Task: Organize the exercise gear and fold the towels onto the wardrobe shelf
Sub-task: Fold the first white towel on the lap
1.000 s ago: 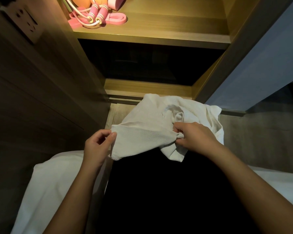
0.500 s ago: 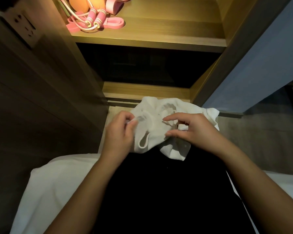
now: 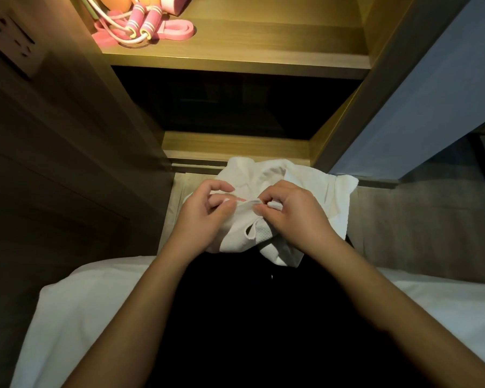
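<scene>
A: Where the lit wardrobe shelf (image 3: pixel 263 51) spans the top, what lies below it?
B: White bedding (image 3: pixel 76 303) along the bottom; between them a crumpled white towel (image 3: pixel 305 186), held before the wardrobe's base, off the shelf.
A: And the grips?
B: Left hand (image 3: pixel 205 212) and right hand (image 3: pixel 294 211) each pinch the towel's edge, fingertips nearly meeting. A pink jump rope (image 3: pixel 136 26) lies on the shelf's left end.

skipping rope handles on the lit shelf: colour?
Pink skipping rope handles with pale bands; head view.
</scene>
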